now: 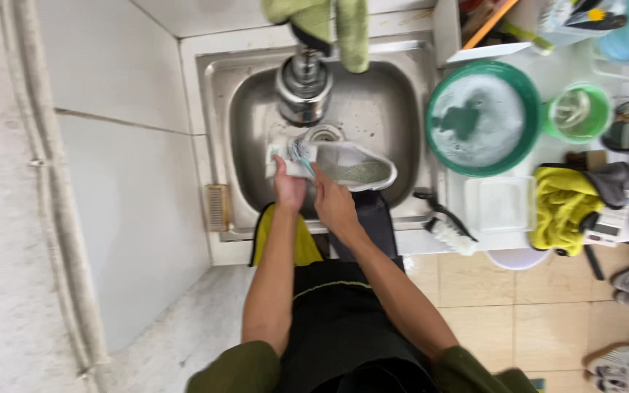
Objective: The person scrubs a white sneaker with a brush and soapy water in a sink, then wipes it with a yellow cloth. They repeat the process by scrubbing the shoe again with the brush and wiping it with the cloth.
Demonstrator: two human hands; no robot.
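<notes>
1. The white shoe (354, 169) lies on its side over the near part of the steel sink (402, 109), its opening turned up, toe end to the right.
2. The left hand (289, 188) is clamped on the shoe's heel end at the left.
3. The right hand (335, 204) rests just near of the shoe's middle, fingers against its near edge; how firmly it grips cannot be told.
4. A green basin (518, 149) of soapy water stands right of the sink, with a scrubbing brush (449, 229) near it.
</notes>
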